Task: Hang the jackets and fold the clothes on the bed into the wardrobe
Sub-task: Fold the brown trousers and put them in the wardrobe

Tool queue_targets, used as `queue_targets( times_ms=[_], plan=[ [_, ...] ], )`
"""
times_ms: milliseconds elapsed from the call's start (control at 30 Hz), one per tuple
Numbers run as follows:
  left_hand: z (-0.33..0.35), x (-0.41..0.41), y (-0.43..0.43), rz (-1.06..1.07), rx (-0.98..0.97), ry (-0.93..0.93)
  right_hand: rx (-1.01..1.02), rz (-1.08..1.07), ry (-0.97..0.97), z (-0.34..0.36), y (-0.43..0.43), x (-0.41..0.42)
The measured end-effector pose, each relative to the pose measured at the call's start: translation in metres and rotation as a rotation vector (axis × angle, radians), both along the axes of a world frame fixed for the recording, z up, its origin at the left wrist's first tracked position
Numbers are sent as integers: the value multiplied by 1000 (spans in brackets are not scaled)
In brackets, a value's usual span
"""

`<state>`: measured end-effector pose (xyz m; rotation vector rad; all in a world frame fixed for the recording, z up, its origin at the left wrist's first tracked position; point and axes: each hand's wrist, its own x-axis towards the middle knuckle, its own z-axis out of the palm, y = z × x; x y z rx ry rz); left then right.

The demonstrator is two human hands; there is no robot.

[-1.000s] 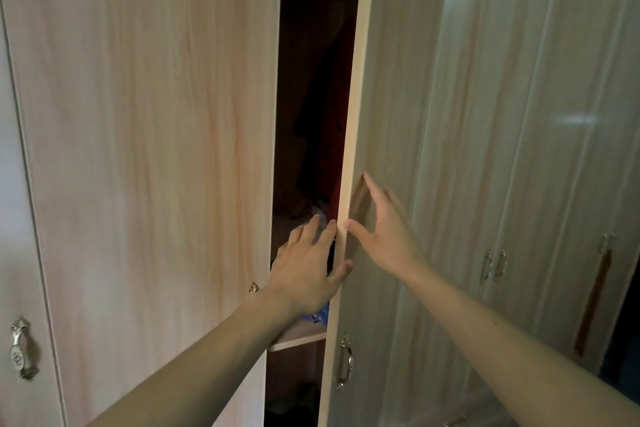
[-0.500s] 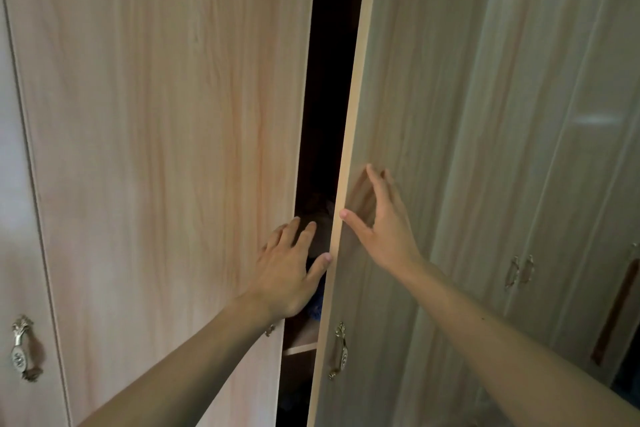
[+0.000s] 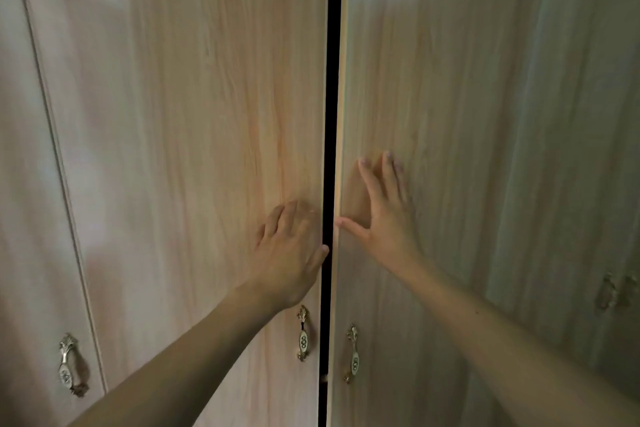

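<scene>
Wood-grain doors of the wardrobe (image 3: pixel 561 136) filled the whole head view, their tops and bottoms cut off by the frame. The two centre doors stood almost together, with a thin black gap (image 3: pixel 334 80) running from 12 o'clock down to 6 o'clock between them. The slit was too dark and narrow to show anything of the inside, so whatever hung or lay there was hidden.

The left hand (image 3: pixel 289 253), just past 6 o'clock of centre, lay flat against the left door (image 3: pixel 194 115) by its free edge. Its fingers were straight and relaxed and held nothing. The thumb reached the edge of the gap, and the fingertips blurred into the wood.

The right hand (image 3: pixel 381 219), at about 4 o'clock, pressed on the right door (image 3: pixel 467 97). Its spread, straight fingers (image 3: pixel 369 177) pointed toward 12 o'clock, and the thumb stretched toward 9 o'clock, touching that door's pale edge. It grasped nothing either. Both forearms ran out of the picture at the bottom.

Near 6 o'clock, below the hands, the left-door handle (image 3: pixel 303 333) and the right-door handle (image 3: pixel 353 354) sat on either side of the gap, neither touched. A far-left handle (image 3: pixel 67 362) showed at 8 o'clock on the next door over. At 4 o'clock, the far-right handles (image 3: pixel 616 291) were smeared by blur and hard to make out.
</scene>
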<state>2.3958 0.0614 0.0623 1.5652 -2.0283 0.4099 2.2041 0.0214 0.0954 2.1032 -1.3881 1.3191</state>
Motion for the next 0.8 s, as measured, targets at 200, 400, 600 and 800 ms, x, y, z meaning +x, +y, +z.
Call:
queue_targets(
  times_ms=[200, 400, 600, 800],
  plan=[
    [-2, 0, -20, -35, -161, -68, 69, -74, 79, -2, -23, 6],
    [-12, 5, -46, 96, -184, -218, 93, -156, 121, -5, -49, 15],
    [-28, 11, -67, 195, -266, -307, 70, -179, 146, -8, -61, 12],
    [-31, 12, -73, 224, -281, -319, 78, -197, 169, -6, -59, 13]
  ],
)
